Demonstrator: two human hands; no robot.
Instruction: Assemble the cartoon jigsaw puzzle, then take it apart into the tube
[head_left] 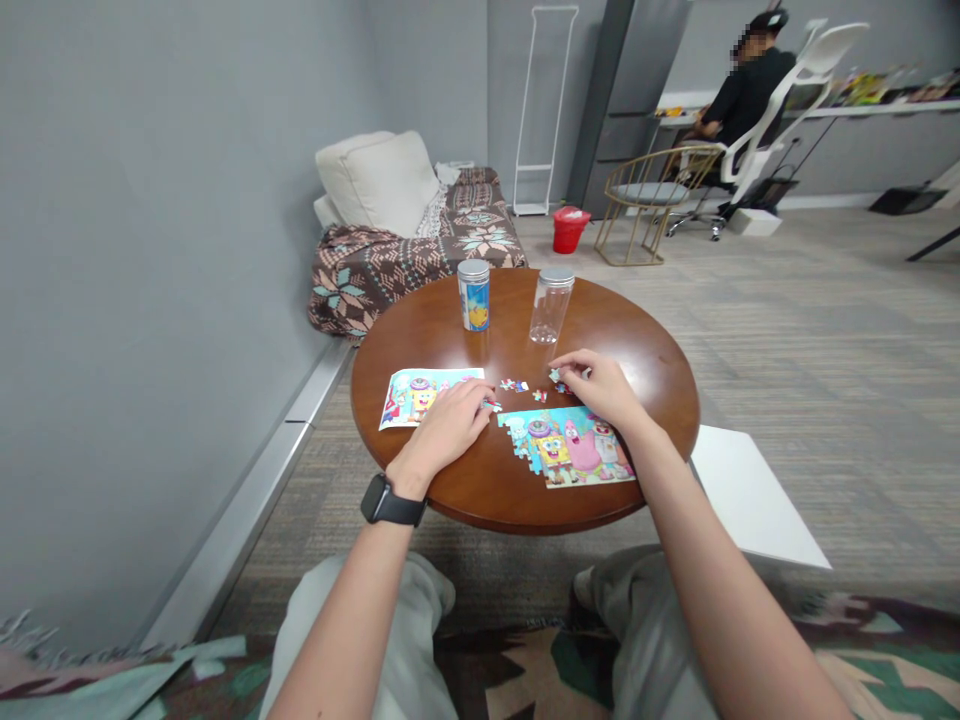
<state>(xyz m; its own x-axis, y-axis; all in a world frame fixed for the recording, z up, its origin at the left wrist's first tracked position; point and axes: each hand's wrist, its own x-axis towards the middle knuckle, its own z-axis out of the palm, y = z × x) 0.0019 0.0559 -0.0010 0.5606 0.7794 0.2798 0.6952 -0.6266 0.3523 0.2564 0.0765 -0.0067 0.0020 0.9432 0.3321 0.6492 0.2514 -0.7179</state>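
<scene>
On the round table lies a partly joined cartoon jigsaw puzzle (574,450), its left edge ragged. My left hand (454,420) rests over the right part of a printed reference picture (409,395), its fingers curled in at a puzzle piece (492,406). Beyond the joined section, my right hand (596,385) pinches a light-coloured puzzle piece (555,376) between thumb and forefinger. Several loose puzzle pieces (521,386) lie between the two hands. Other pieces are partly hidden under my right hand.
At the table's (405,325) far side stand a jar with a blue-yellow label (474,298) and a clear lidded jar (551,308). A covered sofa (420,255), a red bin (570,230) and a gold-framed chair (652,195) are behind. A person (750,95) sits farther back.
</scene>
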